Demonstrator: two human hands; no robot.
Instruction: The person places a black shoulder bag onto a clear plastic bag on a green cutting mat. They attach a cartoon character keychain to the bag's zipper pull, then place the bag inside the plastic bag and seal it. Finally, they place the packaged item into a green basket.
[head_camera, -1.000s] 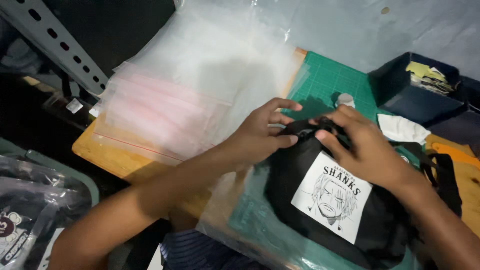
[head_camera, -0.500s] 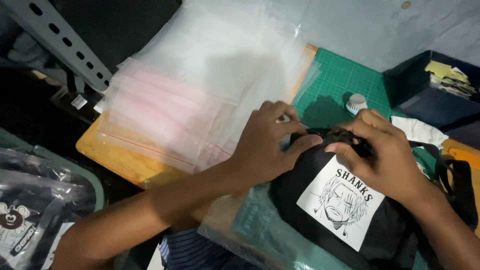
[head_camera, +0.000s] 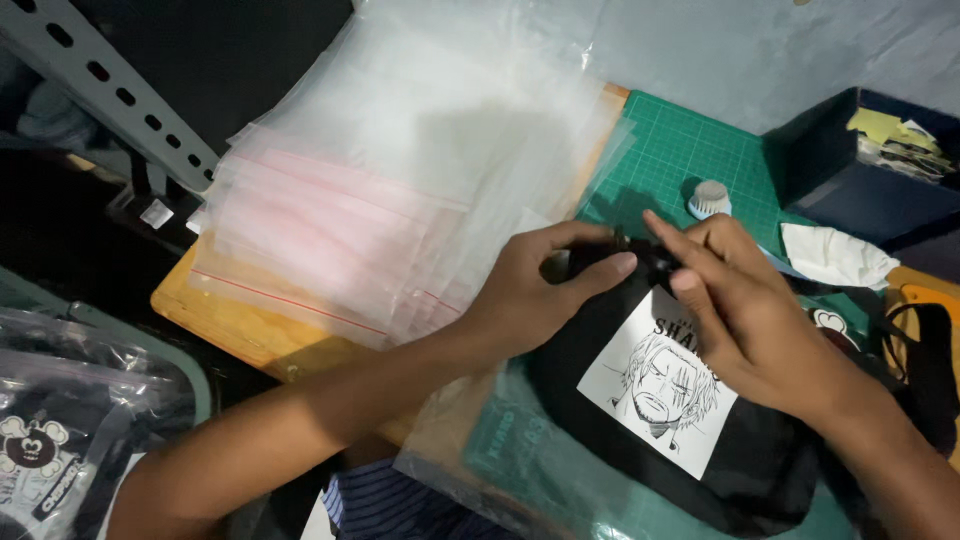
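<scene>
Fingers of both hands meet at the far-left top edge of the black pouch (head_camera: 700, 440); left hand (head_camera: 535, 295) pinches it from the left, right hand (head_camera: 760, 320) from the right; pouch runs near-right across the green mat (head_camera: 690, 150), equally close to both.

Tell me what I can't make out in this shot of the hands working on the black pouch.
- Head view: top edge of the black pouch, covered by the left hand and right hand.
- Small item pinched between them: too small to identify.
- Dark blue box: cut off by the right edge.
- Bagged goods: blurred behind plastic, cut off at left.
</scene>
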